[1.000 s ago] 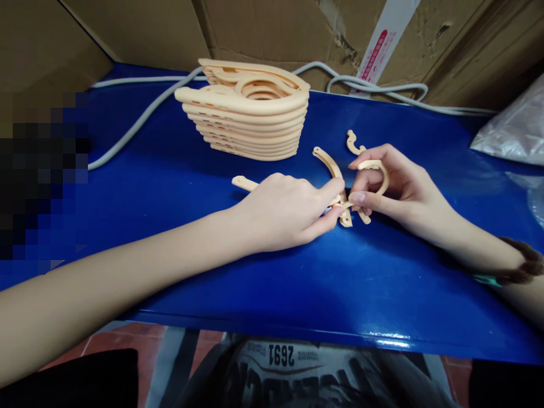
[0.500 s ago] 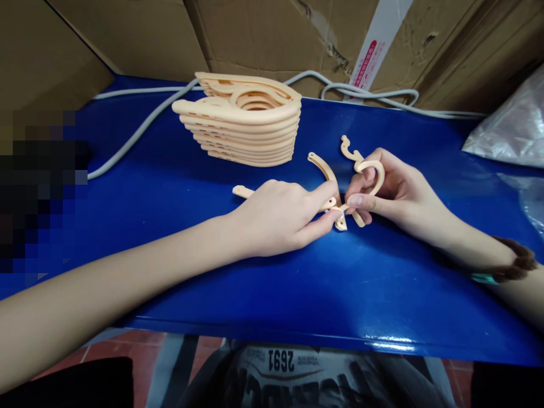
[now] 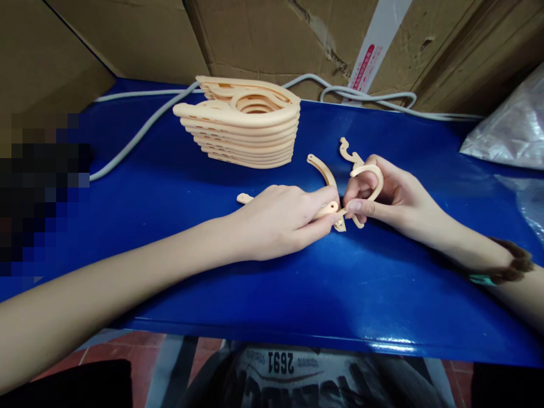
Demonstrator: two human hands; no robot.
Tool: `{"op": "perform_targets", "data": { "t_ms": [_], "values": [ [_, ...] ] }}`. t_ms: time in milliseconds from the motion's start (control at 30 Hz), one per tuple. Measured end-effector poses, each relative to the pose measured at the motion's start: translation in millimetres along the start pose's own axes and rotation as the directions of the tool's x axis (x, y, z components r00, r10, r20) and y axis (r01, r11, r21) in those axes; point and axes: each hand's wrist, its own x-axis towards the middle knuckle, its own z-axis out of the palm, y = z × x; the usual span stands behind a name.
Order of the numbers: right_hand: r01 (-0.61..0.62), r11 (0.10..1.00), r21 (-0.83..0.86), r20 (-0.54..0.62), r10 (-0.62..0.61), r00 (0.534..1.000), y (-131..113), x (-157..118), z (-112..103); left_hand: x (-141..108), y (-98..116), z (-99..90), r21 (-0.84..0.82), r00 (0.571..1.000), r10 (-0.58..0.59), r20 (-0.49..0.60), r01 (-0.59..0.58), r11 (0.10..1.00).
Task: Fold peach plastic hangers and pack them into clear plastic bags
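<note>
My left hand (image 3: 280, 220) is closed around a peach plastic hanger arm (image 3: 326, 211); its holed end shows past the fingertips and its other end behind the hand. Between the thumb and fingers of my right hand (image 3: 393, 190) is a peach hanger hook (image 3: 377, 174), its curve facing up. The hook's base meets the held arm's end at my left fingertips; whether they are joined I cannot tell. A curved hanger arm (image 3: 323, 170) lies just beyond, partly hidden by my left fingers. Behind my right hand, a wavy notched arm (image 3: 346, 152) is partly covered.
A stack of peach folded hangers (image 3: 240, 133) stands at the back of the blue table (image 3: 272, 294). Grey cable (image 3: 140, 141) runs along the rear, before cardboard (image 3: 263, 39). A clear plastic bag (image 3: 510, 127) sits at the right. The left edge is pixelated.
Both hands have shifted only slightly. The hook has tilted a little to the left, and its base sits closer against the arm's end at my left fingertips.
</note>
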Motion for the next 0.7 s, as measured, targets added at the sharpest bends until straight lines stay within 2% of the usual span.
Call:
{"op": "perform_targets", "data": {
  "t_ms": [300, 700],
  "values": [
    [-0.040, 0.993, 0.108, 0.011, 0.039, 0.999, 3.0, -0.1, -3.8, 1.2, 1.3, -5.5, -0.134, 0.999, -0.035, 0.036, 0.039, 0.990],
    [-0.063, 0.993, 0.104, 0.006, 0.062, 0.998, 3.6, 0.4, -2.0, 1.3, 0.8, -3.1, -0.048, 0.996, 0.009, 0.083, -0.005, 0.999]
  ]
}}
